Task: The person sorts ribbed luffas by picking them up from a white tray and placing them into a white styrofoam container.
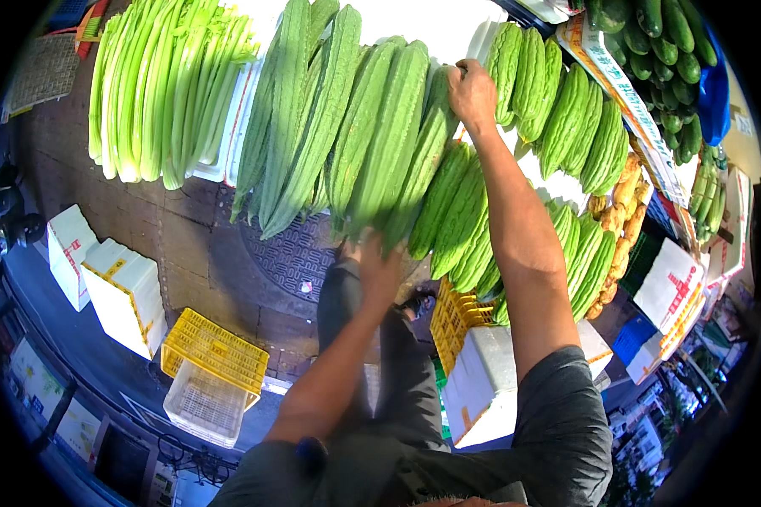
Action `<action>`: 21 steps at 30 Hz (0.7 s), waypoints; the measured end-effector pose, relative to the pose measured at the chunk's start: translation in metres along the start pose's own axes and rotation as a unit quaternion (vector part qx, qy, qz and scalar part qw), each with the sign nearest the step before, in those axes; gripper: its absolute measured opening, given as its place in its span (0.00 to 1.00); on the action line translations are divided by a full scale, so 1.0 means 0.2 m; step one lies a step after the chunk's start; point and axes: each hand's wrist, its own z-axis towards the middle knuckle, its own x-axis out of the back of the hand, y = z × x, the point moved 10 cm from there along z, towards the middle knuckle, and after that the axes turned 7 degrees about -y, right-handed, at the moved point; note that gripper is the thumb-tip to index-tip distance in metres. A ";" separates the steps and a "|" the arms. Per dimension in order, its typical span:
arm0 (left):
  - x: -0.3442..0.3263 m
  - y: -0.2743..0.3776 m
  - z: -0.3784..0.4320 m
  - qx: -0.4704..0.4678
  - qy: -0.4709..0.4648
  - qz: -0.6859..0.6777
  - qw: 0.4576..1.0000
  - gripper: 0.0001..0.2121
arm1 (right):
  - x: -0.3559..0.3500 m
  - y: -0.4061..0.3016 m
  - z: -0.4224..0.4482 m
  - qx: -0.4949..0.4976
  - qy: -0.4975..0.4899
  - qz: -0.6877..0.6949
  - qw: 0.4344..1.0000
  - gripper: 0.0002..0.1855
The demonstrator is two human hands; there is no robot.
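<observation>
Several long ridged luffa gourds [311, 120] lie side by side on the stall before me, their lower ends hanging over the front edge. My right hand [474, 94] grips the top end of the rightmost luffa [426, 146], its fingers curled around the tip. At the lower ends of the luffas is my left hand [380, 263], blurred, with its fingers partly hidden; whether it grips one is unclear. Another luffa [390, 139] just left of the rightmost one is blurred toward its bottom. Bitter melons [460, 218] lie in a row to the right, below my right forearm.
Celery [165, 95] is stacked at the left. More bitter melons [567, 120], brown root vegetables [618, 222] and cucumbers [666, 57] fill the right. Foam boxes [123, 298] and a yellow crate [215, 345] stand behind me; another foam box [482, 380] is near my legs.
</observation>
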 end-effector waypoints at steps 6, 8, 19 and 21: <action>-0.01 -0.02 0.02 -0.034 0.036 0.016 0.999 0.22 | -0.02 0.01 -0.03 -0.019 -0.025 -0.002 0.999 0.20; -0.01 -0.02 0.01 -0.053 0.038 0.013 0.998 0.21 | 0.06 -0.07 -0.07 0.017 0.007 -0.023 1.000 0.21; 0.32 0.43 0.12 -0.102 0.073 -0.054 0.991 0.20 | 0.57 -0.02 -0.90 -0.094 0.019 0.312 0.945 0.19; 0.32 0.44 0.24 -0.186 0.102 0.012 0.977 0.22 | 0.54 -0.04 -1.16 -0.105 -0.021 0.322 0.941 0.18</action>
